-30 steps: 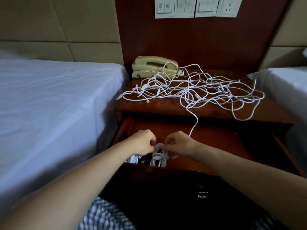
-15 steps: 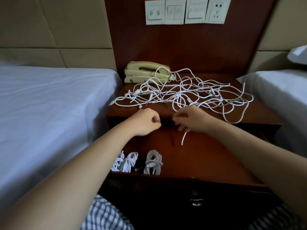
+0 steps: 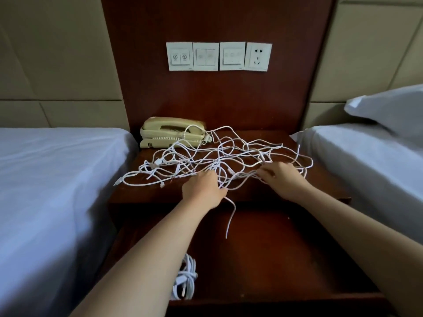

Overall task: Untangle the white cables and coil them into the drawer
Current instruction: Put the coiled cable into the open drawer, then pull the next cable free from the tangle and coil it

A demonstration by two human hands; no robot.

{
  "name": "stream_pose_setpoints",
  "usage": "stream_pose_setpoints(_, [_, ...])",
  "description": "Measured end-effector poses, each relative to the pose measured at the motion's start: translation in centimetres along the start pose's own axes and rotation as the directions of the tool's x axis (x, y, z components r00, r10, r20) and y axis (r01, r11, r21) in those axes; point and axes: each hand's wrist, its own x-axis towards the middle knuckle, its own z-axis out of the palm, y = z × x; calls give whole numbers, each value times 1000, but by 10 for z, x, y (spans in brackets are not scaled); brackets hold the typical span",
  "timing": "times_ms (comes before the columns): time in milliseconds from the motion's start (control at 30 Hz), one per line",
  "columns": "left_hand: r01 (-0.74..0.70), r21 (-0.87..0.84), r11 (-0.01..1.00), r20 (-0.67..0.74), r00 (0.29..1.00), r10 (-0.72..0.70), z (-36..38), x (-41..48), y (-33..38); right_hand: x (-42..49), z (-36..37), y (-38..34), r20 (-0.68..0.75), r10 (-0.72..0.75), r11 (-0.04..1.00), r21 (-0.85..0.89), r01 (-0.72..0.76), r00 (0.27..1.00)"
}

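A loose tangle of white cables (image 3: pixel 206 156) sprawls over the top of the dark wooden nightstand (image 3: pixel 327 188). My left hand (image 3: pixel 201 189) reaches into the near middle of the tangle with its fingers curled round strands; one free cable end (image 3: pixel 230 221) hangs from it over the open drawer (image 3: pixel 286 259). At the tangle's right side, my right hand (image 3: pixel 282 179) pinches strands with curled fingers. Coiled white cables (image 3: pixel 186 279) lie in the drawer's near left corner, partly hidden by my left forearm.
A beige telephone (image 3: pixel 169 132) stands at the back left of the nightstand, touching the tangle. White-sheeted beds flank it on the left (image 3: pixel 57 184) and right (image 3: pixel 370 161), with a pillow (image 3: pixel 389 106) on the right one. Wall switches and a socket (image 3: pixel 218 56) sit above.
Both hands have left the coiled bundle in the drawer and risen to the nightstand top, where they now hold strands of the tangle. The view has tilted upward.
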Motion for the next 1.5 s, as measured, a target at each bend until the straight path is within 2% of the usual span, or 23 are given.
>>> stream_pose_setpoints(133, [58, 27, 998, 22, 998, -58, 3, 10, 9, 1, 10, 5, -3, -34, 998, 57, 34, 999])
stream_pose_setpoints(233, [60, 6, 998, 15, 998, -60, 2, 16, 6, 6, 19, 9, 14, 11, 999, 46, -12, 1000])
stream_pose_setpoints(333, [84, -201, 976, -99, 989, -106, -3, 21, -2, 10, 27, 13, 42, 69, 998, -14, -69, 997])
stream_pose_setpoints(400, [73, -390, 918, -209, 964, -165, -9, 25, -12, 12, 30, 15, 45, 85, 996, -45, -83, 995])
stream_pose_setpoints(467, [23, -525, 851, -289, 935, -204, -14, 27, -22, 16, 32, 17, 45, 114, 993, -43, -112, 992])
stream_pose_setpoints(567, [-119, -603, 789, -367, 919, -142, -21, 29, -34, 18, 33, 17, 15, 149, 988, -38, -148, 989])
stream_pose_setpoints(633, [-240, -582, 777, -463, 883, -74, -26, 25, -35, 17, 31, 14, -51, 131, 990, -49, -134, 990])
stream_pose_setpoints(700, [-342, -507, 791, -610, 791, -49, -31, 21, -37, 16, 29, 8, -151, 64, 997, -30, -69, 986])
stream_pose_setpoints(767, [-413, -473, 778, -685, 728, -29, -38, 16, -39, 17, 24, -5, -240, -25, 998, 44, 37, 970])
stream_pose_setpoints(800, [-447, -487, 751, -688, 726, -14, -41, 14, -38, 18, 20, -15, -256, -54, 987, 135, 91, 965])
stream_pose_setpoints(867, [-502, -521, 690, -681, 732, 18, -49, 10, -36, 18, 13, -41, -187, -72, 916, 375, 139, 980])
stream_pose_setpoints(933, [-551, -544, 633, -684, 728, 46, -59, 3, -31, 18, 9, -65, -65, -104, 818, 562, 122, 992])
stream_pose_setpoints(1000, [-584, -561, 587, -683, 727, 70, -66, -3, -29, 21, 12, -84, -9, -148, 746, 656, 118, 989])
stream_pose_setpoints(1133, [-597, -584, 551, -672, 735, 84, -70, -6, -36, 38, 13, -115, -15, -154, 646, 755, 112, 988])
stream_pose_setpoints(1200, [-583, -593, 555, -669, 740, 63, -70, -4, -43, 47, 8, -125, -27, -176, 680, 719, 141, 984])
stream_pose_setpoints(1333, [-527, -591, 611, -694, 719, -51, -73, 0, -61, 61, -1, -124, -106, -157, 927, 329, 183, 982])
stream_pose_setpoints(1500, [-447, -581, 681, -698, 703, -134, -73, 3, -76, 66, -28, -106, -262, -23, 995, 87, 48, 965])
